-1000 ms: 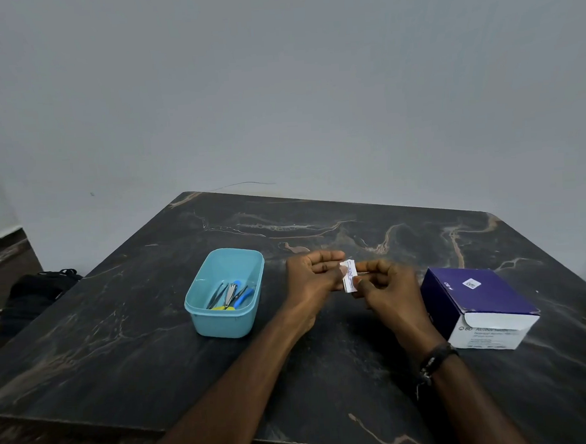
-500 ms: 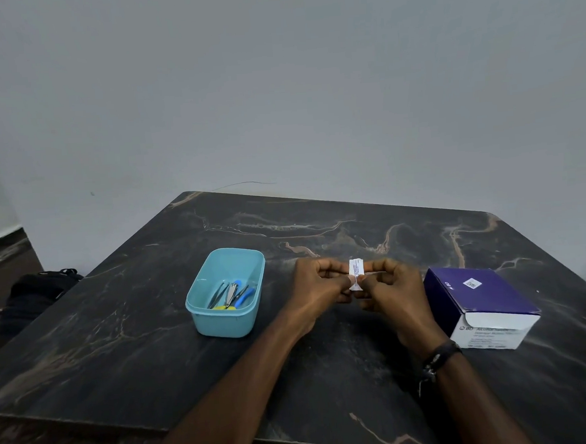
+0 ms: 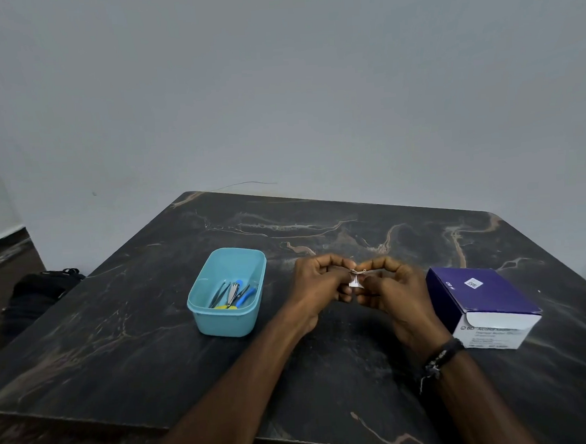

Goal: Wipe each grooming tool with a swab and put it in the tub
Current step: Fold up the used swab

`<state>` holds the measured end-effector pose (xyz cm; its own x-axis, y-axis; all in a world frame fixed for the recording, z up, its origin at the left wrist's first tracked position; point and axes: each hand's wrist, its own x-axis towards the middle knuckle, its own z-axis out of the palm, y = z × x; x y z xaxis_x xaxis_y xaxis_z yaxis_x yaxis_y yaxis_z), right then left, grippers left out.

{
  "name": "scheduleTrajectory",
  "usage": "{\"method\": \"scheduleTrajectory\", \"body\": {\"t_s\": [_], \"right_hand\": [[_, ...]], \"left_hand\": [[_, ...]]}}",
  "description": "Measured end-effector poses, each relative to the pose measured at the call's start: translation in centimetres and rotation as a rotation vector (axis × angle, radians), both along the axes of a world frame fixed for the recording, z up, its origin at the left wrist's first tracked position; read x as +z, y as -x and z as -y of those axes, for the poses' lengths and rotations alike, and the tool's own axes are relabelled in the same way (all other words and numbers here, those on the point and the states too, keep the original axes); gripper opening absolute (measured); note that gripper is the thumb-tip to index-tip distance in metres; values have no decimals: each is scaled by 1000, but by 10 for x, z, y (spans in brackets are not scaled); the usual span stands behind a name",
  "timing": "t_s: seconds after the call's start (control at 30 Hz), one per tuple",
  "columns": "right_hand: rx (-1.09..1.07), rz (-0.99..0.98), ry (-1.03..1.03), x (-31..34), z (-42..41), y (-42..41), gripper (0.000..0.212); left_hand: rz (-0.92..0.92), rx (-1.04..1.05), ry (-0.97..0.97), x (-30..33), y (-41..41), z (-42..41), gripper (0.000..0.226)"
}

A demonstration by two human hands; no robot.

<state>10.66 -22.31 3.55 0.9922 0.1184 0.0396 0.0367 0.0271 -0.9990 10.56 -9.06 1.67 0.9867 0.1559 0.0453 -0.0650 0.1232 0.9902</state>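
Observed: the grooming tools [image 3: 232,296] already lie in the teal tub [image 3: 226,293], which stands on the desk [image 3: 127,335] well to the left of the fingers, and no tool is on the bare desk, so either wiping is largely finished or these are waiting to be cleaned; the view cannot settle which. The left hand [image 3: 318,289] and right hand [image 3: 390,291] meet above the desk, fingers of both pinched together on a small white swab packet [image 3: 356,281], apparently tearing it open. The purple swab box [image 3: 482,304] sits just right of the right hand.
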Motion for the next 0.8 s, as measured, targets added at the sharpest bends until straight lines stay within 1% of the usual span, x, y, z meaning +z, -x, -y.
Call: {"method": "scheduleTrajectory", "body": {"t_s": [0.13, 0.23, 0.33, 0.47, 0.6, 0.8], "right_hand": [[-10, -7, -43, 1, 0, 1, 13], [-22, -47, -79, 2, -1, 1, 17], [-3, -49, -85, 2, -1, 2, 10], [-31, -27, -52, -2, -1, 2, 12], [-55, -60, -84, -3, 1, -1, 23], [-39, -72, -72, -3, 4, -1, 16]], "left_hand": [[13, 2, 20, -1, 0, 0, 17], [20, 26, 15, -3, -2, -1, 12], [34, 56, 10, -3, -2, -2, 10], [42, 61, 19, -3, 0, 1, 8], [40, 50, 35, -3, -1, 1, 9], [50, 53, 11, -6, -4, 0, 11]]}}
